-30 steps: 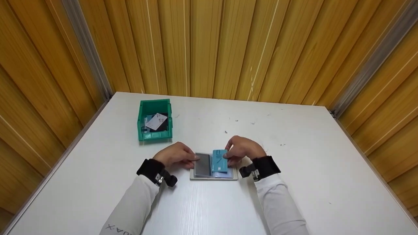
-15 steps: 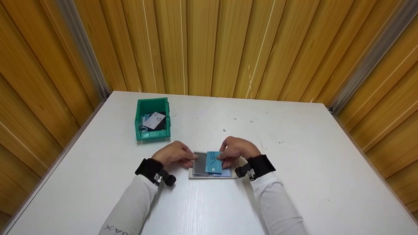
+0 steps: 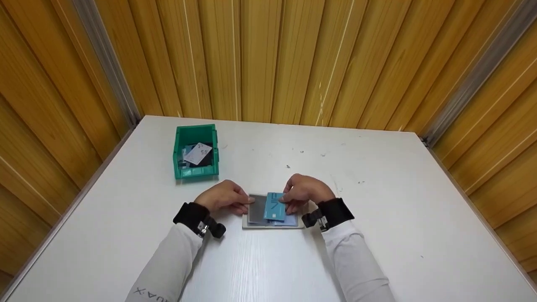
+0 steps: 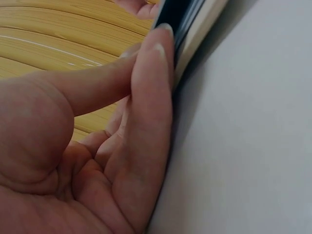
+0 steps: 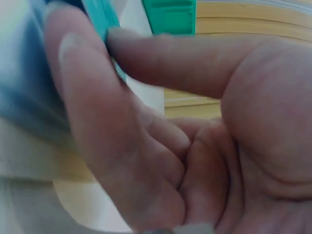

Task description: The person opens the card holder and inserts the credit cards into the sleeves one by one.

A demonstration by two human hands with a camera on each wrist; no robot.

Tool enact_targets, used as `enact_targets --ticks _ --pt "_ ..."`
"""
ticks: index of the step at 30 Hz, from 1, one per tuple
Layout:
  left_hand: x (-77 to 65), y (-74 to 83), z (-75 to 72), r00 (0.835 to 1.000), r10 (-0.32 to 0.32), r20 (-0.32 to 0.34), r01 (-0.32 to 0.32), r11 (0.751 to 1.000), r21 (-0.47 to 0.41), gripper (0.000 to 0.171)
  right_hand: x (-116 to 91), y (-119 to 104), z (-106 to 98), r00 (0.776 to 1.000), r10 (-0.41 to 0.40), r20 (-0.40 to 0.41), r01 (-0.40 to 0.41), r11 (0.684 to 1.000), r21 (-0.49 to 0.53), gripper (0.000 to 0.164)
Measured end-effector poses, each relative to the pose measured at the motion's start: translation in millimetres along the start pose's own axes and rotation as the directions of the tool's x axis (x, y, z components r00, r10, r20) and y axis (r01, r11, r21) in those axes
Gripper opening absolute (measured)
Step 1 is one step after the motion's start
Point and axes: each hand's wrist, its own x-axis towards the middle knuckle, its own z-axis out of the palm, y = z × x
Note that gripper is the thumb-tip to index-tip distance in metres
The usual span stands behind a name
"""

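An open card holder [image 3: 257,213] with clear and dark sleeve pages lies on the white table in front of me. My left hand [image 3: 223,197] pinches the left edge of its page between thumb and fingers; the left wrist view shows the fingertips at the holder's pale cover edge [image 4: 201,40]. Between thumb and fingers, my right hand [image 3: 307,191] holds a light blue card [image 3: 274,209] by its right side. The card stands over the middle of the holder, covering part of both pages. Whether its lower end is inside a sleeve I cannot tell.
A green bin [image 3: 196,172] stands at the back left of the table [image 3: 369,243]. Inside it lie a white card [image 3: 198,154] and other dark and blue items. Wood-patterned panels [image 3: 260,63] close off the back and sides.
My right hand has brought the blue card leftward, from the right page to the holder's middle, then slightly away from me. My left hand keeps its grip on the page edge.
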Motion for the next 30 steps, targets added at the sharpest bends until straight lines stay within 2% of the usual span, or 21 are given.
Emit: enact_targets --ticks 3,9,15,18,21,27,30 --pt "0.2 0.5 -0.1 1.000 -0.010 0.001 0.010 1.000 0.003 0.021 0.5 -0.5 0.9 1.000 -0.006 -0.022 0.006 1.000 -0.021 0.025" --pt "0.5 -0.3 -1.3 1.000 -0.020 -0.008 0.020 1.000 0.010 0.023 1.5 -6.2 6.2 1.000 -0.022 0.017 0.022 0.999 0.028 0.025" --pt "0.5 -1.0 -1.9 1.000 -0.012 0.001 0.012 1.000 0.005 0.024 3.7 -8.7 7.4 0.998 -0.033 -0.050 0.027 0.992 -0.122 0.031" --pt "0.5 -2.0 -2.5 1.000 -0.001 0.006 0.000 1.000 0.020 0.024 4.7 -11.1 11.0 0.997 -0.037 -0.061 0.029 0.990 -0.135 0.032" --pt "0.6 -2.2 -3.2 1.000 0.014 0.010 -0.015 1.000 0.019 0.025 5.4 -15.3 14.3 0.997 -0.057 -0.054 0.050 0.993 -0.106 0.030" --pt "0.3 -2.2 -3.3 1.000 0.023 0.021 -0.023 1.000 -0.004 0.025 5.3 -20.5 18.8 0.995 -0.092 0.036 0.091 0.995 0.036 0.030" --pt "0.6 -2.8 -3.6 0.999 0.025 0.022 -0.025 1.000 -0.004 0.025 4.7 -21.0 19.2 0.994 -0.094 0.047 0.090 0.994 0.068 0.032"
